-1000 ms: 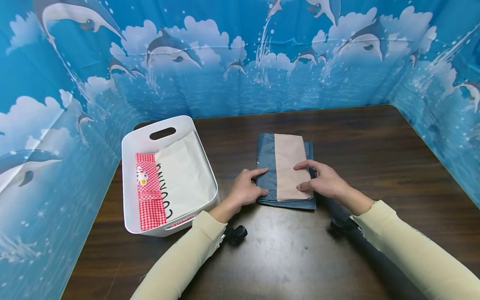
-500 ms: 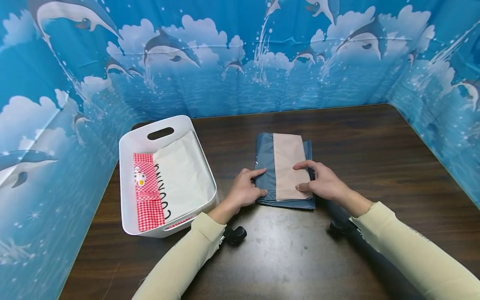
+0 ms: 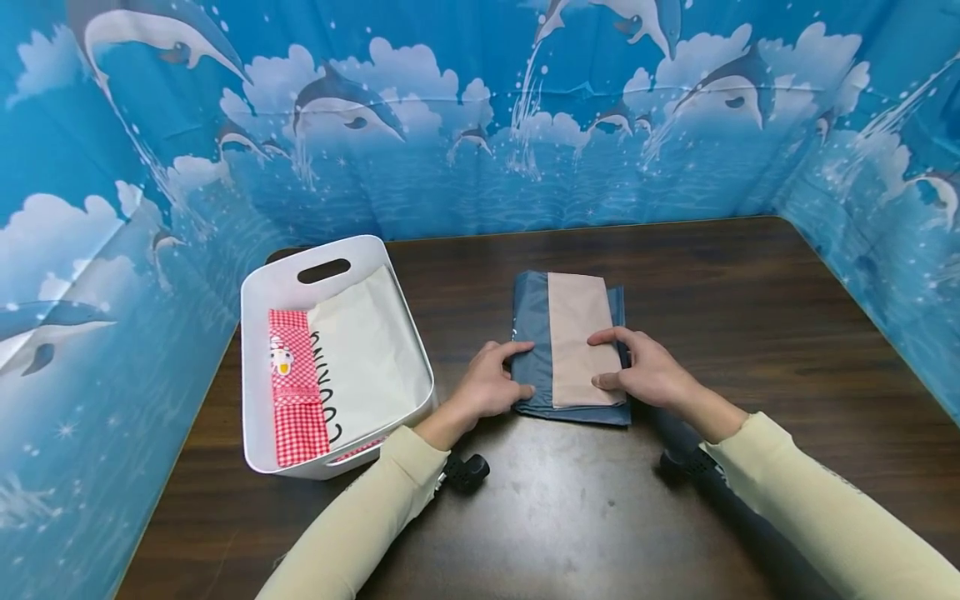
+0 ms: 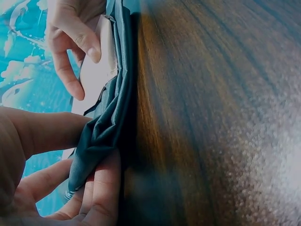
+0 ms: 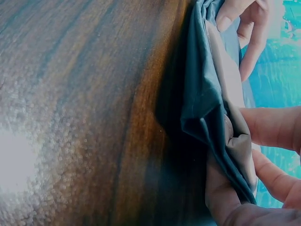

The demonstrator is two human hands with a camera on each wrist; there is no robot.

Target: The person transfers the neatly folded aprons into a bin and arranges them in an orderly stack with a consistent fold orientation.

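A folded blue-grey cloth (image 3: 531, 308) with a beige panel (image 3: 581, 333) across its top lies on the dark wooden table. My left hand (image 3: 491, 379) grips its left edge: in the left wrist view the thumb and index finger lie on top and other fingers (image 4: 106, 183) are tucked under the bunched layers. My right hand (image 3: 651, 365) holds the right edge, thumb and index finger on the beige panel. In the right wrist view, fingers (image 5: 221, 188) of that hand reach beneath the fold. The cloth's underside is hidden.
To the left stands a white plastic basket (image 3: 255, 392) with handle slots. Inside lie a cream cloth (image 3: 371, 350) with black lettering and a red gingham cloth (image 3: 300, 417) with a cartoon figure. A blue dolphin-print curtain (image 3: 450, 192) borders the table at the back and sides.
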